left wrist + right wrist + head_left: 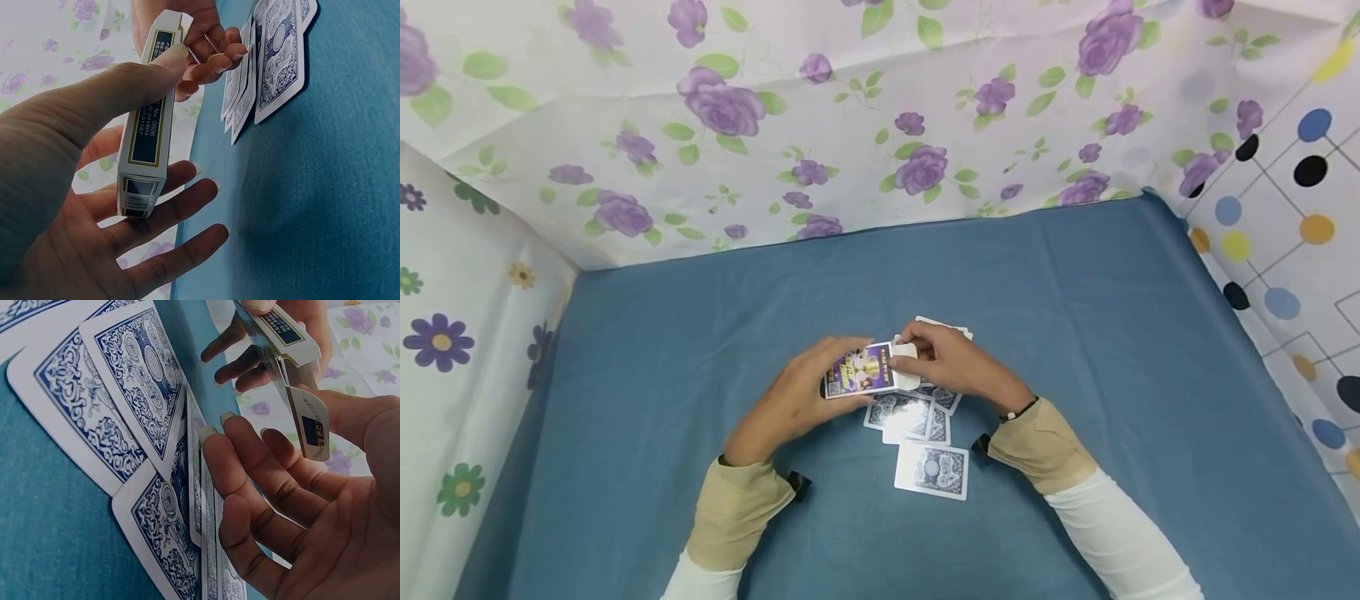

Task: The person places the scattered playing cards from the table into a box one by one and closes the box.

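Left hand [801, 387] pinches our card box [861, 368] by its long narrow edges: thumb flat on the near side, fingers round the far side, a few of them spread out past the closed end. Our right hand [953, 360] is at the opposite end, thumb against the white flap [309, 422], other fingers loosely bent and apart, clear of the box.

Box looks: small, slim, white-edged. Top face purple with a gold trophy-like print, yellow lettering, QR block in one corner. Narrow side has a dark panel [145, 134] framed in gold, light text, "No 0606" readable. Closed end has a barcode [137, 201]. Flap end stands open; we can't make out what's inside.

Position: box sits between our two hands, directly in the left palm's reach, flap toward the right hand. We have it raised off the blue cloth-covered counter [1052, 292], over the left part of the loose cards [897, 410]. Those lie overlapping, patterned blue-and-white backs up; one card [931, 472] lies nearest us.
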The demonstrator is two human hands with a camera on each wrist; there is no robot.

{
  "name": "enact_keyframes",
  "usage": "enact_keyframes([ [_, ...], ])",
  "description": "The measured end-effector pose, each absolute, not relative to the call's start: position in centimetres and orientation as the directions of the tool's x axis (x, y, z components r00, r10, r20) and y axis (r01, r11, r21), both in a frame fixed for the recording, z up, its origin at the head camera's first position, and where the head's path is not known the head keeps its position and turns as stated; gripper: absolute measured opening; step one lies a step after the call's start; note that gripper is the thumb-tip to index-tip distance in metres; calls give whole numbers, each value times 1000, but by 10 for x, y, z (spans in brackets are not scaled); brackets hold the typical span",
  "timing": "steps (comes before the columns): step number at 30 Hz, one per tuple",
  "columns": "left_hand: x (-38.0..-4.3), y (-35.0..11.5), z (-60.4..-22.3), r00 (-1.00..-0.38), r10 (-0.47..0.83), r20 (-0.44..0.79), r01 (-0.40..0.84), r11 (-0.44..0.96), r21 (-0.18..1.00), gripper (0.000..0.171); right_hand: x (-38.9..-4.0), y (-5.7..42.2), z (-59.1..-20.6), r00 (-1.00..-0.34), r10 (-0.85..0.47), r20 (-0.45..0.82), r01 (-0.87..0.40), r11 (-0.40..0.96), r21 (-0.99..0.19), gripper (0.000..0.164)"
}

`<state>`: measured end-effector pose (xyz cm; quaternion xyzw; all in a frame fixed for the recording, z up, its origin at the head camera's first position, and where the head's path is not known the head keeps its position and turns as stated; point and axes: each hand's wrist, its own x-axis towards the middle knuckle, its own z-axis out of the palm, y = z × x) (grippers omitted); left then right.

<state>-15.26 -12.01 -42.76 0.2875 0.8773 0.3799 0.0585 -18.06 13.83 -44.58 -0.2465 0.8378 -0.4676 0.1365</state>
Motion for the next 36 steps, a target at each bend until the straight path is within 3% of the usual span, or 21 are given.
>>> enact_keyframes([
  [17,-156,-124,-425,-829,541,140,471,542,696,67,-184,148,-435,-876,-482,-8,-195,370,-908,24],
  [25,-153,-130,-423,-842,521,137,457,555,695,69,-190,156,-430,-885,-462,60,-239,340,-910,24],
  [36,-152,-134,-415,-861,494,119,429,580,692,69,-196,172,-433,-955,-278,104,-241,519,-820,25],
])
